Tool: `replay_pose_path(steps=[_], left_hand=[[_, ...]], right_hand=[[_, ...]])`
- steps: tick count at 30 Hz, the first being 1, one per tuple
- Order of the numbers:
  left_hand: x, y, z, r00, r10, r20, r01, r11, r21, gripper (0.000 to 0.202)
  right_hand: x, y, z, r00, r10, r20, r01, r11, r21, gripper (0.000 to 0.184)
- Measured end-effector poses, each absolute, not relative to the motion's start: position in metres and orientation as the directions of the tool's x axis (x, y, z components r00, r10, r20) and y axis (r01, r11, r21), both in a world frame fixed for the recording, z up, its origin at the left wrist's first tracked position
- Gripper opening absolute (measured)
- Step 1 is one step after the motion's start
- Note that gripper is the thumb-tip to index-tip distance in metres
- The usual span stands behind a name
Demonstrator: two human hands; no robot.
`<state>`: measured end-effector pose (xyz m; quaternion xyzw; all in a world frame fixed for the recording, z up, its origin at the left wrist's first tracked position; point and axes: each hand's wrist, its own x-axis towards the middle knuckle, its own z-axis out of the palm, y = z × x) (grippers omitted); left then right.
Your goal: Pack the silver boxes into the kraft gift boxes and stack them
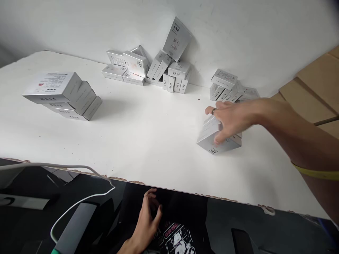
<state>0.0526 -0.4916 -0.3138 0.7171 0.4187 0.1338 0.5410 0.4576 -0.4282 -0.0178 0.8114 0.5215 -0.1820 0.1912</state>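
Note:
My right hand (230, 118) reaches across the white table (148, 141) and closes its fingers on top of a small silver-white box (215, 143), which lies on the table at the right. A ring shows on one finger. My left hand (147, 215) rests below the table's front edge, over my lap, with fingers loosely curled and nothing seen in them. A stack of the same boxes (63, 95) stands at the left. A jumbled pile of boxes (153, 67) leans against the back wall.
A smaller cluster of boxes (227, 86) lies just behind my right hand. Brown cardboard (315, 84) sits at the far right. A white cable (79, 203) loops below the chipped front edge of the table. A yellow band is on my right forearm.

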Motion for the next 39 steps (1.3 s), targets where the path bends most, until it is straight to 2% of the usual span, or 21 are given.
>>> replay_pose_path(steps=[2, 4, 6, 8, 10, 13, 19, 24, 28, 31, 39], left_hand=[[0.054, -0.491, -0.314, 0.609, 0.745, -0.273, 0.466, -0.058, 0.883, 0.025], [0.054, -0.49, -0.314, 0.602, 0.746, -0.284, 0.477, -0.051, 0.878, 0.026], [0.054, -0.489, -0.315, 0.602, 0.742, -0.295, 0.486, -0.048, 0.873, 0.028], [0.053, -0.488, -0.317, 0.601, 0.738, -0.306, 0.494, -0.043, 0.869, 0.029], [0.053, -0.489, -0.32, 0.604, 0.732, -0.316, 0.5, -0.038, 0.865, 0.03], [0.055, -0.489, -0.323, 0.611, 0.72, -0.329, 0.507, -0.036, 0.861, 0.032], [0.056, -0.49, -0.327, 0.605, 0.72, -0.34, 0.519, -0.032, 0.854, 0.036], [0.057, -0.492, -0.328, 0.609, 0.712, -0.35, 0.525, -0.03, 0.851, 0.04], [0.058, -0.494, -0.328, 0.617, 0.696, -0.368, 0.531, -0.024, 0.847, 0.043], [0.058, -0.494, -0.328, 0.614, 0.69, -0.384, 0.543, -0.015, 0.84, 0.045], [0.058, -0.491, -0.325, 0.631, 0.662, -0.405, 0.548, -0.01, 0.837, 0.044]], right_hand=[[0.469, -0.466, -0.023, 0.31, 0.825, -0.472, 0.932, -0.363, -0.022, 0.107], [0.475, -0.508, -0.04, 0.305, 0.901, -0.308, 0.899, -0.379, -0.219, 0.102], [0.473, -0.546, -0.068, 0.345, 0.926, -0.155, 0.829, -0.378, -0.412, 0.108], [0.465, -0.572, -0.097, 0.37, 0.917, -0.15, 0.783, -0.395, -0.48, 0.112], [0.456, -0.586, -0.117, 0.39, 0.908, -0.153, 0.753, -0.41, -0.515, 0.125], [0.449, -0.59, -0.115, 0.433, 0.897, -0.087, 0.763, -0.416, -0.495, 0.144], [0.463, -0.568, -0.06, 0.386, 0.907, -0.17, 0.845, -0.422, -0.329, 0.144], [0.462, -0.517, -0.041, 0.332, 0.828, -0.451, 0.86, -0.462, -0.217, 0.141], [0.45, -0.481, -0.042, 0.274, 0.781, -0.561, 0.894, -0.422, -0.152, 0.147], [0.442, -0.472, -0.042, 0.227, 0.756, -0.614, 0.902, -0.401, -0.16, 0.135], [0.424, -0.478, -0.043, 0.227, 0.788, -0.573, 0.915, -0.374, -0.151, 0.096]])
